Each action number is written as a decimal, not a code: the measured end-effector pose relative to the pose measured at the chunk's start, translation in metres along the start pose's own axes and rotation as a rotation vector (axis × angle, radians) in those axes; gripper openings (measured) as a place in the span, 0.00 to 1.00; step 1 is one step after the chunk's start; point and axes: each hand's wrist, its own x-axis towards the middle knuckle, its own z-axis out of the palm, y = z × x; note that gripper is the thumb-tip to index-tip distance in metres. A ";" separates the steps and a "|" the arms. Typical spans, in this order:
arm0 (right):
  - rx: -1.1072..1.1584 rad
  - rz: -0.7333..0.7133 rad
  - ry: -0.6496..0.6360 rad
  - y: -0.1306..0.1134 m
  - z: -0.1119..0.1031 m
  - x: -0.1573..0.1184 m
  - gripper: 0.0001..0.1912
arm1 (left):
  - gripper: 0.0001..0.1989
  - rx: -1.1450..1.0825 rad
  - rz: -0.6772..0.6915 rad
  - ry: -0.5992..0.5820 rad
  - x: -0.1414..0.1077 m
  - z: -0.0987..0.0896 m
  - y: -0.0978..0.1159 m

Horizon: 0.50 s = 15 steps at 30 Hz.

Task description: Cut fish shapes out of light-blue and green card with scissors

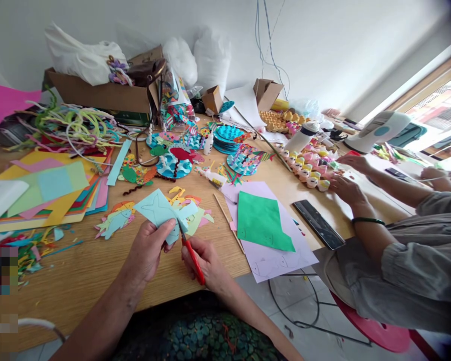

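Note:
My left hand (150,248) pinches a light blue sheet of paper (156,208) that bears pencil outlines. Red-handled scissors (194,261) sit in my right hand (206,263), their blades at the paper's right part, beside my left thumb. A partly cut strip of the same blue paper sticks out to the right of the blades. Behind the sheet lie yellow and pale green paper cut-outs (204,219). To the left rests a small heap of cut paper fish (116,220) in blue, orange and pink.
Right of my hands, a green sheet (263,220) lies on lilac paper (302,259) near a wooden stick (229,223) and a black ruler (318,224). Coloured paper stacks (93,195) and scraps (33,250) lie left. Glue bottles (215,178) stand behind. A co-worker's hands (348,188) reach toward small figures (310,175).

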 end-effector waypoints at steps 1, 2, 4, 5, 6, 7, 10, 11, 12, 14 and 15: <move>-0.009 0.002 0.001 -0.001 0.000 0.000 0.20 | 0.15 0.004 0.003 0.000 0.000 0.000 0.000; -0.013 0.004 0.002 -0.001 0.000 -0.001 0.21 | 0.15 0.008 0.005 -0.002 0.000 -0.001 0.000; -0.009 0.013 0.006 -0.003 0.000 -0.001 0.22 | 0.15 0.018 0.007 -0.009 0.001 -0.002 -0.001; -0.005 0.018 0.007 -0.004 0.000 -0.002 0.22 | 0.15 0.021 0.007 -0.012 0.002 -0.003 -0.002; -0.001 0.023 0.008 -0.005 0.000 -0.002 0.22 | 0.15 0.024 0.005 -0.013 0.002 -0.004 -0.002; -0.001 0.026 0.006 -0.005 0.000 -0.002 0.22 | 0.15 0.027 0.003 -0.012 0.002 -0.004 -0.002; -0.011 0.016 0.000 -0.005 -0.001 -0.002 0.20 | 0.15 0.035 -0.008 -0.015 0.002 -0.006 -0.002; -0.015 0.009 0.000 -0.005 -0.001 -0.002 0.20 | 0.15 0.037 -0.012 -0.015 0.002 -0.006 -0.002; -0.019 0.003 0.001 -0.004 -0.001 -0.002 0.19 | 0.15 0.038 -0.015 -0.015 0.002 -0.006 -0.002; -0.023 -0.001 0.001 -0.004 -0.002 -0.002 0.19 | 0.15 0.040 -0.015 -0.015 0.002 -0.005 -0.001; -0.025 -0.001 0.001 -0.005 -0.002 -0.002 0.20 | 0.15 0.041 -0.014 -0.020 0.002 -0.005 -0.001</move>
